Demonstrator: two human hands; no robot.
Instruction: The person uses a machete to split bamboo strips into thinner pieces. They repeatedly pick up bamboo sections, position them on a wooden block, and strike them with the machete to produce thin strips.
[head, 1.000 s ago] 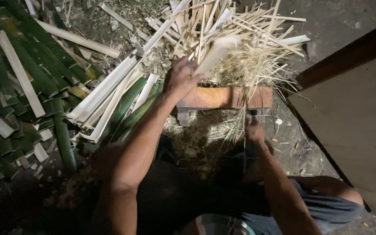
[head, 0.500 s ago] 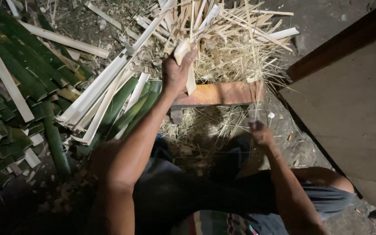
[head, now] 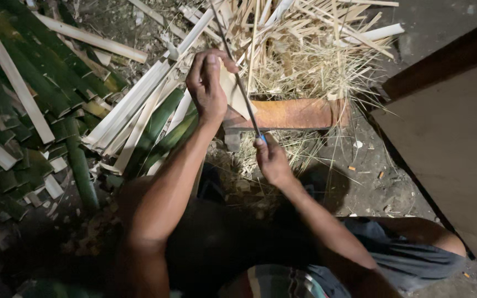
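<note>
A pale bamboo piece (head: 233,91) is being gripped by the left hand (head: 208,83) above the orange wooden block (head: 293,114); a thin blade (head: 237,77) is being clasped by the right hand (head: 271,160) just below that block

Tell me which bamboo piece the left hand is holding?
The short pale strip in the left hand, propped over the orange block against the blade. All other strips lie loose on the ground.
</note>
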